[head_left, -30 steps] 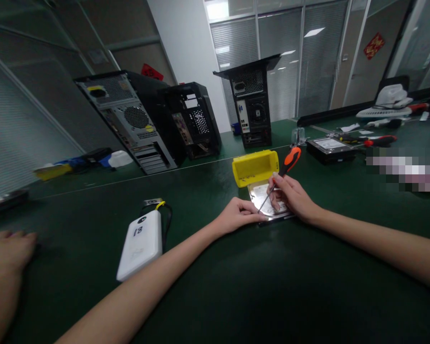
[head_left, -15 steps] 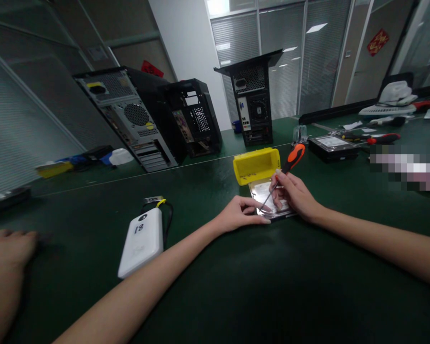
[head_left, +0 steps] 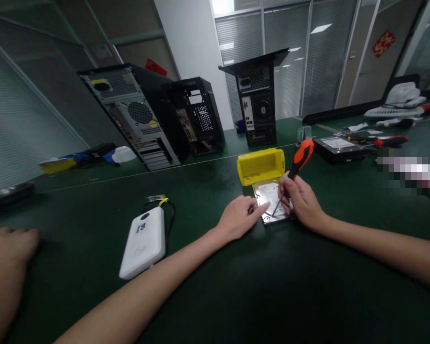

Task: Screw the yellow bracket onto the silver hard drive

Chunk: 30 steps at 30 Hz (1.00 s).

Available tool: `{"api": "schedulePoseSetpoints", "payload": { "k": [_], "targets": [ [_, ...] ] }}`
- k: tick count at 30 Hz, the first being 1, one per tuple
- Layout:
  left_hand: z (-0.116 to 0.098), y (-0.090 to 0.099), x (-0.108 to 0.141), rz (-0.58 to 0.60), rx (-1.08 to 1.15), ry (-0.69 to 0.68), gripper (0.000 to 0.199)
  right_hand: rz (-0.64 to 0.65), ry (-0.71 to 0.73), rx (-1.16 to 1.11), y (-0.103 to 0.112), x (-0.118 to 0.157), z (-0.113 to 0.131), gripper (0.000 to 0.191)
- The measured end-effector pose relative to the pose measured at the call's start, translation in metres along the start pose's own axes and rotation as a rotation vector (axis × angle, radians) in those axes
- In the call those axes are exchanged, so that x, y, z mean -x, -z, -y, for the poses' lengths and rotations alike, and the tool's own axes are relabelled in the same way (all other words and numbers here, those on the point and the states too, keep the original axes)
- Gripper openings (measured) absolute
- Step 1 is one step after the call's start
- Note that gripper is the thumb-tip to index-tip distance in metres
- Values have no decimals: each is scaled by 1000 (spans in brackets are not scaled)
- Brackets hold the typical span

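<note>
The right hand (head_left: 303, 203) is closing its fingers around the screwdriver (head_left: 302, 157), gripping it low, where the orange and black handle is meeting the shaft. The handle is leaning up and to the right, while the shaft is slanting down to the left, its tip pointing at the near left part of the drive (head_left: 266, 192); whether the tip is touching, I cannot tell. The drive is lying flat on the green table (head_left: 215, 291), its silver face showing upward, between the two hands and just in front of the yellow box (head_left: 261, 167). The left hand (head_left: 238, 219) is resting at the drive's left edge, half open, with one finger stretching over the silver face and the others curling; whether it is gripping the edge, I cannot tell. The box is standing with its open side facing the wearer, and small dark bits are lying inside. To the left, a white power bank (head_left: 145, 243) marked 18 is lying beside the left forearm. Behind the box, three computer cases (head_left: 260, 112) are standing in a row. A second drive (head_left: 338, 145) is sitting to the right, near red-handled pliers (head_left: 390, 141). At the left edge, another person's hand (head_left: 12, 246) is resting on the table.
</note>
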<state>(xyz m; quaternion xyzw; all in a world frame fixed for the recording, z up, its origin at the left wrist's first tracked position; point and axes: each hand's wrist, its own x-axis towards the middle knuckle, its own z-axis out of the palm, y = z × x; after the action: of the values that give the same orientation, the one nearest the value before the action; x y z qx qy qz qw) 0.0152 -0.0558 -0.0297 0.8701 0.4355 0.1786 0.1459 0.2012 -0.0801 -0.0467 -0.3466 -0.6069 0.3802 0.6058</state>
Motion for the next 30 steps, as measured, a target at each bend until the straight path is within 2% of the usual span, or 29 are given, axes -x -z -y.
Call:
{"api": "schedulePoseSetpoints", "payload": {
  "k": [4,9,20,30],
  "targets": [
    [-7,5,6,78,-105,-43,59,11,21,94,-2,-14,-2,34],
    [-6,4,7,45,-132,-55,59,119,77,215,-9,-23,4,36],
    [-1,3,4,55,-114,-47,52,173,148,229,-10,-28,0,30],
    [-2,3,3,112,-4,-39,53,173,136,213,-11,-27,0,30]
  ]
}}
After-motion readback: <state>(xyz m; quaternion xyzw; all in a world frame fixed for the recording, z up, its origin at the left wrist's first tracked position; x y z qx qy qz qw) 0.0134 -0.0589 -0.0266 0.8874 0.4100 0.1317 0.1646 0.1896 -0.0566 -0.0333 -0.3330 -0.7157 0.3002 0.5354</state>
